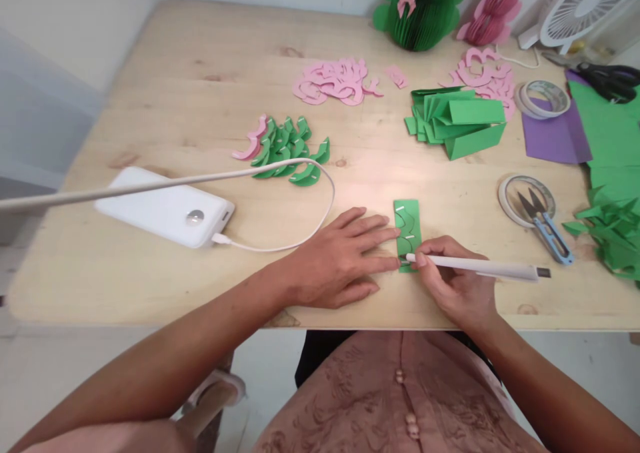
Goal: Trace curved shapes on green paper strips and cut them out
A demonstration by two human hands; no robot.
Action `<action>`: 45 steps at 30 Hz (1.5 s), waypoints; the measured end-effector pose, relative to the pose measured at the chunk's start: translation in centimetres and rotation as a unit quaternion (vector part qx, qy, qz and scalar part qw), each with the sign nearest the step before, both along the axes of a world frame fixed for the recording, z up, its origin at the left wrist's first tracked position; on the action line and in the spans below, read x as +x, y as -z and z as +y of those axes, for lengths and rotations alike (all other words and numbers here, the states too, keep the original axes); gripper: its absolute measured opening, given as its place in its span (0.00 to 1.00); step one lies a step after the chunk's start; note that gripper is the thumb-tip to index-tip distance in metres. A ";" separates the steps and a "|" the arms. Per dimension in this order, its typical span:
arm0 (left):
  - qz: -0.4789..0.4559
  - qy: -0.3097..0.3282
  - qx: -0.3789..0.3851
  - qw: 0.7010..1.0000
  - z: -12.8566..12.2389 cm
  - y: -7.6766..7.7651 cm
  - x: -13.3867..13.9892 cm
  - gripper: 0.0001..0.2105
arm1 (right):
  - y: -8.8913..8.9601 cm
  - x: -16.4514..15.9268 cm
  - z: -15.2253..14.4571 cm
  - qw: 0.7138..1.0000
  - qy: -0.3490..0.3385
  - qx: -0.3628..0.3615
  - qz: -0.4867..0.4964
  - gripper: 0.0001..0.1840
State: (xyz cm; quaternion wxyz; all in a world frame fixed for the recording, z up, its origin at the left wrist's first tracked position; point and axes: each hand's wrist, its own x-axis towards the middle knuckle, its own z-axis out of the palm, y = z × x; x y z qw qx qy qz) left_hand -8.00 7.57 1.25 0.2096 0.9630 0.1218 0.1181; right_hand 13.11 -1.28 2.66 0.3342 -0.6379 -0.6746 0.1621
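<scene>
A narrow green paper strip (409, 216) lies flat on the wooden table (200, 93), with curved dark lines drawn on it and small white marks that look like staples. My left hand (345, 256) rests on the table with fingers spread, two fingertips touching the strip's left edge. In my right hand (457, 286) is a white pen (480, 266), gripped near its tip. The tip meets the lower part of the strip; the exact contact point is partly hidden by my fingers.
A white power bank (160, 206) with a cable sits left, near cut green pieces (283, 146). Pink cutouts (335, 83) and folded green strips (460, 119) lie farther back. Tape rolls (545, 99), blue snips (553, 236), black-handled scissors (610, 79) and green scraps (615, 229) occupy the right.
</scene>
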 end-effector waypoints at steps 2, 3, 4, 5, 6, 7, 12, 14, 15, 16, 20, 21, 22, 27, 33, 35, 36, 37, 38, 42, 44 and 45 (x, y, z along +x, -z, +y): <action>0.002 0.001 0.001 1.000 0.0 0.0 0.0 0.18 | 0.0 0.0 0.0 1.000 0.000 -0.001 -0.003 0.06; 0.003 0.001 0.002 1.000 0.0 0.0 0.0 0.18 | 0.1 0.0 0.0 1.000 -0.001 -0.001 -0.006 0.06; 0.004 0.002 0.002 1.000 0.0 0.0 0.0 0.18 | 0.1 -0.1 0.0 1.000 -0.001 0.001 -0.008 0.06; 0.004 0.003 0.002 1.000 0.0 0.0 0.0 0.18 | 0.1 -0.1 0.0 1.000 -0.001 0.003 -0.010 0.06; 0.004 0.004 0.003 1.000 0.0 0.1 0.0 0.18 | 0.1 -0.1 0.0 1.000 -0.001 0.007 -0.012 0.06; 0.003 0.004 0.003 1.000 0.0 0.1 -0.1 0.18 | 0.0 -0.1 0.1 1.000 -0.001 0.011 -0.014 0.06; 0.001 0.004 0.006 1.000 0.0 0.2 -0.1 0.18 | -0.1 -0.1 0.1 1.000 -0.004 0.020 -0.014 0.06; 0.002 0.004 0.006 1.000 0.1 0.2 -0.1 0.18 | -0.1 -0.1 0.1 1.000 -0.005 0.017 -0.011 0.06; 0.003 0.005 0.005 1.000 0.1 0.2 -0.1 0.18 | -0.1 -0.1 0.1 1.000 -0.005 0.015 -0.009 0.06; 0.004 0.005 0.005 1.000 0.1 0.2 -0.1 0.18 | -0.1 -0.1 0.1 1.000 -0.004 0.013 -0.008 0.06; 0.007 0.008 0.003 1.000 0.1 0.1 -0.1 0.18 | 0.1 -0.1 0.0 1.000 -0.005 0.005 -0.007 0.05; 0.008 0.008 0.002 1.000 0.1 0.1 -0.1 0.18 | 0.1 -0.1 0.0 1.000 -0.005 0.004 -0.007 0.05; 0.009 0.008 0.002 1.000 0.1 0.1 -0.1 0.18 | 0.1 -0.1 0.0 1.000 -0.004 0.005 -0.007 0.05; 0.005 0.006 0.003 1.000 0.1 0.1 0.0 0.18 | 0.0 0.0 0.0 1.000 0.004 0.015 0.001 0.06; 0.006 0.006 0.006 1.000 0.0 0.1 0.0 0.18 | 0.0 0.1 0.0 1.000 -0.002 0.015 0.000 0.05; 0.005 0.007 0.006 1.000 0.1 0.1 0.0 0.18 | 0.1 0.1 0.0 1.000 -0.004 0.019 -0.002 0.05; 0.004 0.008 0.006 1.000 0.1 0.2 0.0 0.18 | 0.1 0.0 0.0 1.000 -0.005 0.020 -0.003 0.05; 0.003 0.007 0.006 1.000 0.1 0.2 0.0 0.18 | 0.1 0.0 0.0 1.000 -0.006 0.021 -0.005 0.05; 0.002 0.007 0.006 1.000 0.1 0.2 0.0 0.18 | 0.2 0.0 0.0 1.000 -0.007 0.023 -0.007 0.05; 0.000 0.006 0.009 1.000 0.0 0.2 0.0 0.18 | 0.2 0.0 0.0 1.000 -0.011 0.025 -0.011 0.05; 0.002 0.005 0.008 1.000 0.0 0.1 0.0 0.18 | 0.2 0.0 0.0 1.000 -0.013 0.025 -0.012 0.05; 0.003 0.005 0.008 1.000 0.0 0.1 0.0 0.18 | 0.2 0.0 0.0 1.000 -0.014 0.025 -0.013 0.05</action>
